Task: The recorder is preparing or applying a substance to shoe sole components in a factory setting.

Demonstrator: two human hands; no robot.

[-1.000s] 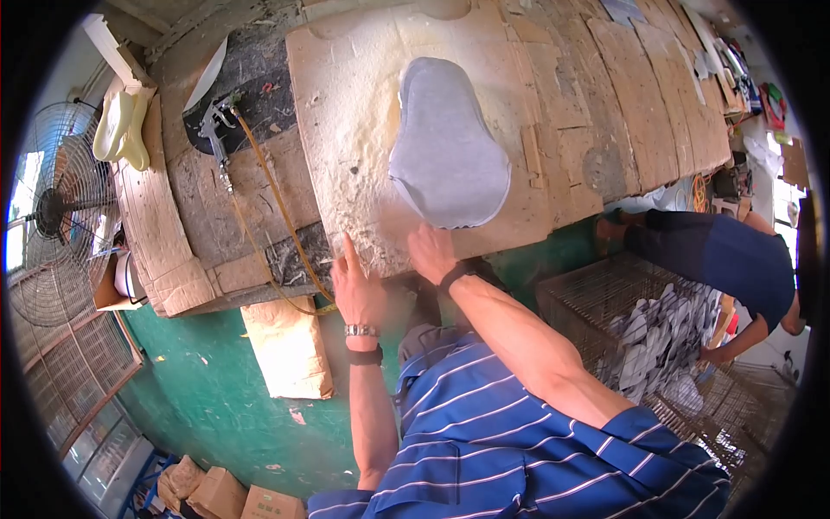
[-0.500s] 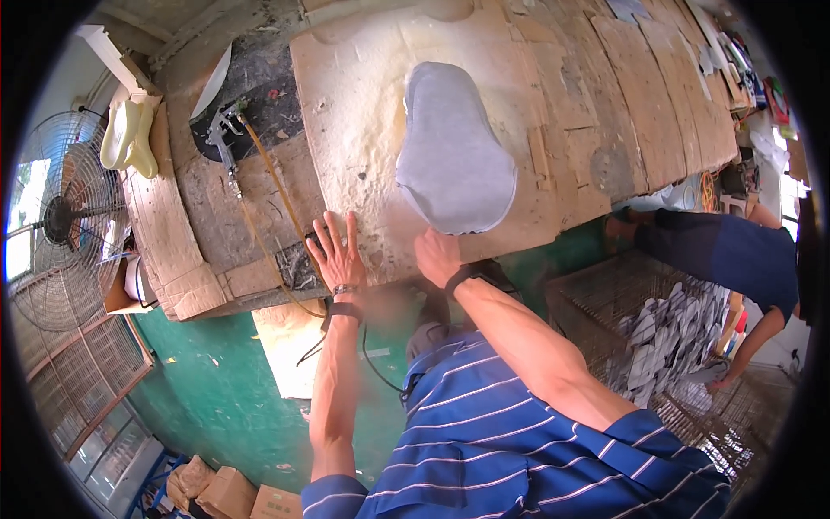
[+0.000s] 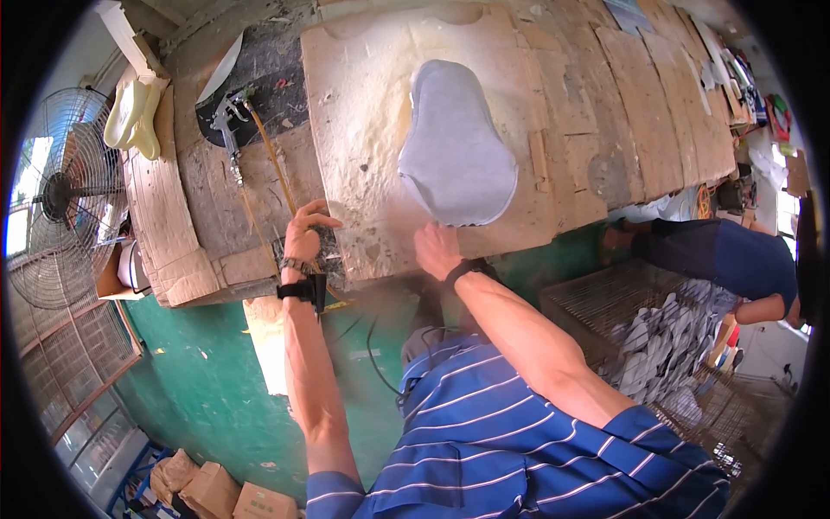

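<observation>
A grey fabric piece shaped like a bicycle saddle lies on the cardboard-covered table, narrow end away from me. My right hand is closed at its near edge; the fingertips meet that edge, and what they grip, if anything, is hidden. To the left, my left hand is over the cardboard's left edge, beside an orange-brown hose. Its fingers point rightward, apart, with nothing seen in them. The hose leads to a metal spray gun lying on a dark patch farther left.
Pale dried residue coats the cardboard sheet. A pair of yellowish foot-shaped forms and a large fan stand at the left. At right, a wire cage holds grey pieces, with another person beside it.
My left hand has moved left, and its spread fingers have turned to point right. My right hand stays at the grey piece's near edge. The other person's arm has drawn up from the cage.
</observation>
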